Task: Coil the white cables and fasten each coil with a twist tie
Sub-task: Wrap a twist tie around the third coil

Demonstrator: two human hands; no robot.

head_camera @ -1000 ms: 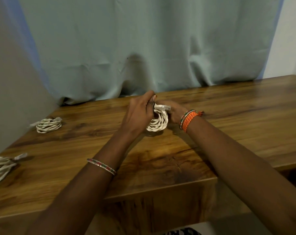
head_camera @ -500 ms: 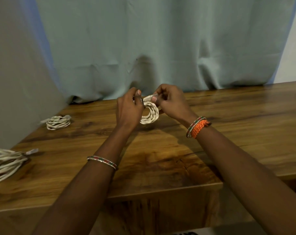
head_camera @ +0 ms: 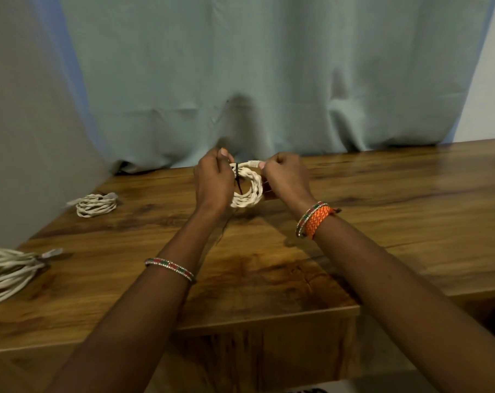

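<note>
**Tie's on, now twist it**

You've got the coil [head_camera: 246, 188] held up over the table [head_camera: 269, 268], left hand [head_camera: 213, 180] pinching it at the black tie [head_camera: 238, 178], right hand [head_camera: 286, 177] gripping the plug end. It looks light and springy, so I'd keep pinching right at the tie or the loops will likely pop loose.

A single wide-angle camera worn on the head looks forward and down across the brown wooden table [head_camera: 382, 222] toward the pale grey-green curtain [head_camera: 269, 75] hanging behind it, with both forearms reaching in close from the bottom edge.
</note>
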